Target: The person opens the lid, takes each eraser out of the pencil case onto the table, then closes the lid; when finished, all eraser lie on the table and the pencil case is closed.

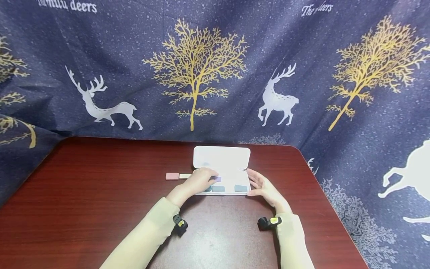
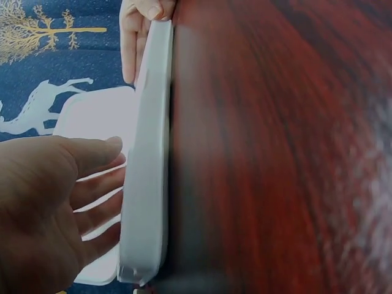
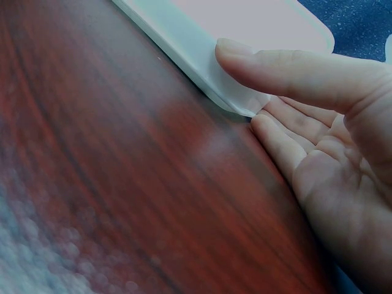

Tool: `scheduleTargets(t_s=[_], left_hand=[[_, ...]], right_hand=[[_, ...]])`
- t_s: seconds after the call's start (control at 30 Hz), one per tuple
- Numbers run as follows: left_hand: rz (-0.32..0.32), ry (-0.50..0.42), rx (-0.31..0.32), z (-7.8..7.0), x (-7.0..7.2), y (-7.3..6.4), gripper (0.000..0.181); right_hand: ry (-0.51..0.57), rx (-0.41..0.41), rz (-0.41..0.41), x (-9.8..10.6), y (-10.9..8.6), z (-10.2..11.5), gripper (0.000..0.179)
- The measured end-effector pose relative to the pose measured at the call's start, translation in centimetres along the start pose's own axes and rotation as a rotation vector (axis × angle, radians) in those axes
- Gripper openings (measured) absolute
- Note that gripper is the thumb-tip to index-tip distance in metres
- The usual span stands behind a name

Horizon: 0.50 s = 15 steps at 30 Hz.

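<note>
A white hinged case (image 1: 231,179) lies on the table with its lid (image 1: 221,157) raised at the back. My left hand (image 1: 199,180) reaches over the case from its left side. Between the thumb and forefinger it pinches a small purple block (image 1: 218,179); in the left wrist view the case's wall hides the block and the fingertips. My right hand (image 1: 267,189) holds the case's right end, its thumb (image 3: 245,64) over the near corner and the other fingers along the side. Inside, grey-blue blocks (image 1: 218,189) lie along the near wall, one (image 1: 240,188) towards the right.
Left of the case, a pink block (image 1: 172,176) and a cream block (image 1: 184,176) lie in line on the dark red wooden table (image 1: 100,194). A blue cloth (image 1: 228,74) printed with deer and trees hangs behind the table's far edge.
</note>
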<state>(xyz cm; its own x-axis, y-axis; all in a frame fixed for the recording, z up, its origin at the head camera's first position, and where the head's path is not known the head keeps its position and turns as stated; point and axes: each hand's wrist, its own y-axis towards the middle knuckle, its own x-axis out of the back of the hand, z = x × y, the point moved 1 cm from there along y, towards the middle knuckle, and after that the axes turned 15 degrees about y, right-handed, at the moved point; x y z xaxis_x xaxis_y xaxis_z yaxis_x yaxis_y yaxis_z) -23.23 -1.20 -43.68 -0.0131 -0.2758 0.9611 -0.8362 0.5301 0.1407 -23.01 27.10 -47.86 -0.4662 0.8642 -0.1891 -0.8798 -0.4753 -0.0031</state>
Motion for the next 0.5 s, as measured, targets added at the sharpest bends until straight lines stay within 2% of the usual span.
scheduleTargets(t_s=[0.27, 0.5], left_hand=[[-0.037, 0.128, 0.012, -0.23, -0.69, 0.38, 0.015], [-0.014, 0.102, 0.038, -0.15, -0.89, 0.37, 0.016]], right_hand=[[-0.001, 0.003, 0.000, 0.01, 0.10, 0.04, 0.091], [0.008, 0.001, 0.003, 0.17, 0.14, -0.15, 0.092]])
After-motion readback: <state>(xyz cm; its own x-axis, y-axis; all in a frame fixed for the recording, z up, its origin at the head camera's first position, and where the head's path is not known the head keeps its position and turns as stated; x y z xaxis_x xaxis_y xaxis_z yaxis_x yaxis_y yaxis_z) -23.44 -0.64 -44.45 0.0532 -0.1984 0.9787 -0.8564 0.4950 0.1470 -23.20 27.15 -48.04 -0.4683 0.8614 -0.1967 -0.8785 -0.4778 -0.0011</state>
